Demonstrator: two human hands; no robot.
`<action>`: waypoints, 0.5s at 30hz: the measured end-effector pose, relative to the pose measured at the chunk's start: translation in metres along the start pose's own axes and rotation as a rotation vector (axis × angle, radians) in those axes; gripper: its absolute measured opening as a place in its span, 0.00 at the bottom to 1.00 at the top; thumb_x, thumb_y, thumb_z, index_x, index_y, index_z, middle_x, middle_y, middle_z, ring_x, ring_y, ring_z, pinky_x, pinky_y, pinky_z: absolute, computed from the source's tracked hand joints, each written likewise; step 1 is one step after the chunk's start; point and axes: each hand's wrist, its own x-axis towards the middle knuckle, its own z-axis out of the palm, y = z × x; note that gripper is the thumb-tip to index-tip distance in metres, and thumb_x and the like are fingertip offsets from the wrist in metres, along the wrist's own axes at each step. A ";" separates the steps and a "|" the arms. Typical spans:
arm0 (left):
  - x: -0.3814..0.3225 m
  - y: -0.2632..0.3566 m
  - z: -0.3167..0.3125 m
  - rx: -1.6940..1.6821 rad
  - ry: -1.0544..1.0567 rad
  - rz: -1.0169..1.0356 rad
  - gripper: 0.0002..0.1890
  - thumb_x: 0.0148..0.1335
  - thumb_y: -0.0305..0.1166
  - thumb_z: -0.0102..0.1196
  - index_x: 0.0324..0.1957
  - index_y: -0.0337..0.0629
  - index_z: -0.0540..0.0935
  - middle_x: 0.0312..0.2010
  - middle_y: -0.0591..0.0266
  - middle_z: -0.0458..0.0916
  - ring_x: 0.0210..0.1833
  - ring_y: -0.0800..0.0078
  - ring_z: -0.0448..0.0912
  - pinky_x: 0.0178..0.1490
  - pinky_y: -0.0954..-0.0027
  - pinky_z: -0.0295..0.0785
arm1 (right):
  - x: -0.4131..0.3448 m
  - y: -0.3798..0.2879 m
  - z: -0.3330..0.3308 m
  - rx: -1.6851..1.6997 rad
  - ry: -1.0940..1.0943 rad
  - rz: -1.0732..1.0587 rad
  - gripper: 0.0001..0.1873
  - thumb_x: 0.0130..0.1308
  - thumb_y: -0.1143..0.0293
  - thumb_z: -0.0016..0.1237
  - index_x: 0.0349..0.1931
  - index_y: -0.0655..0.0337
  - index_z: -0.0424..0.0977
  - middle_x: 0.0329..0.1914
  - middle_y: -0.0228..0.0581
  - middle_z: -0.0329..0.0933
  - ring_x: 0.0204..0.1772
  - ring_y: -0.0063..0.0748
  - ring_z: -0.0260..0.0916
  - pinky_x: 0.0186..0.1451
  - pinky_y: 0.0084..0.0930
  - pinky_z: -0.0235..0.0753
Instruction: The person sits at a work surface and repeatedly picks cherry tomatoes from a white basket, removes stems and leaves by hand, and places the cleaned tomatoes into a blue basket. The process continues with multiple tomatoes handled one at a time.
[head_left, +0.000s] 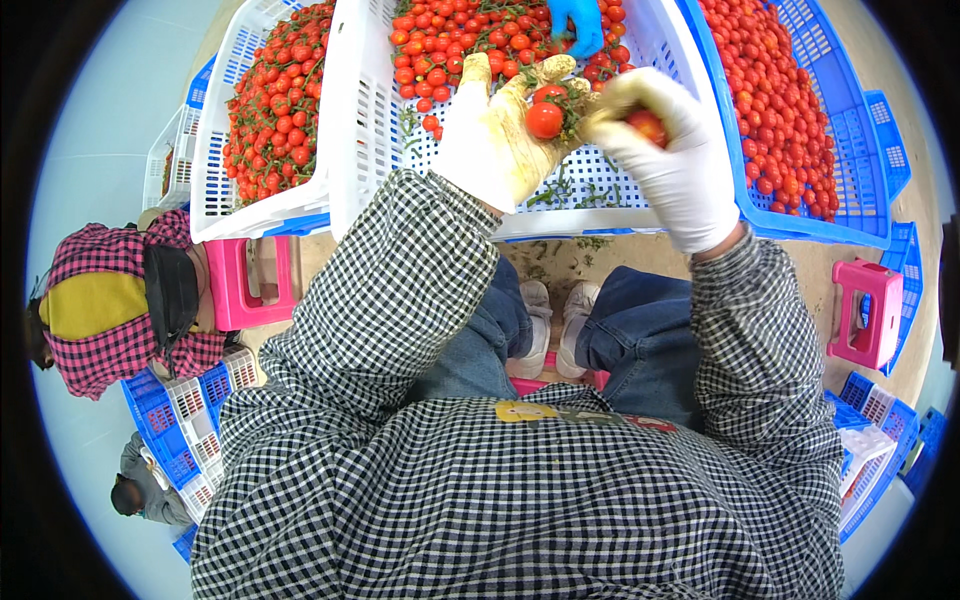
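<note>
Over a white perforated plastic crate (577, 219), my left hand (499, 146) is turned palm up in a yellow-stained white glove. A small cluster of red cherry tomatoes (544, 120) on green stems rests in it, held against the fingers. Close beside it on the right, my right hand (682, 161), gloved the same way, has its fingers curled around a red cherry tomato (646, 127); its fingertips are blurred. Loose and stemmed cherry tomatoes (457, 45) fill the crate's far part. Scraps of green stem (555, 193) lie on its near floor.
A co-worker's blue-gloved hand (581, 26) reaches into the crate's far side. On the right stands a blue crate (817, 231) of stemless tomatoes; on the left, a white crate (262, 214) of stemmed ones. Pink stools (885, 315) and other people (97, 300) are farther out.
</note>
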 end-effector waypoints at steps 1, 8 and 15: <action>-0.001 -0.002 0.003 0.015 0.003 -0.003 0.39 0.68 0.61 0.28 0.61 0.32 0.66 0.56 0.43 0.70 0.58 0.51 0.69 0.62 0.53 0.65 | -0.005 -0.001 0.003 -0.156 -0.065 0.011 0.13 0.55 0.69 0.58 0.41 0.59 0.76 0.30 0.37 0.76 0.35 0.35 0.76 0.43 0.25 0.75; -0.002 -0.004 0.010 -0.005 -0.014 -0.011 0.40 0.68 0.61 0.23 0.60 0.31 0.67 0.56 0.44 0.71 0.59 0.55 0.70 0.64 0.53 0.63 | -0.002 0.006 0.007 0.115 -0.052 0.295 0.15 0.58 0.67 0.56 0.46 0.56 0.76 0.31 0.30 0.75 0.32 0.25 0.71 0.35 0.22 0.71; -0.003 0.000 0.006 -0.070 -0.108 -0.060 0.33 0.70 0.53 0.33 0.61 0.31 0.66 0.57 0.48 0.71 0.59 0.57 0.71 0.66 0.56 0.62 | -0.002 0.008 -0.005 0.915 0.294 0.752 0.21 0.67 0.52 0.46 0.48 0.61 0.70 0.36 0.35 0.74 0.32 0.23 0.67 0.28 0.16 0.64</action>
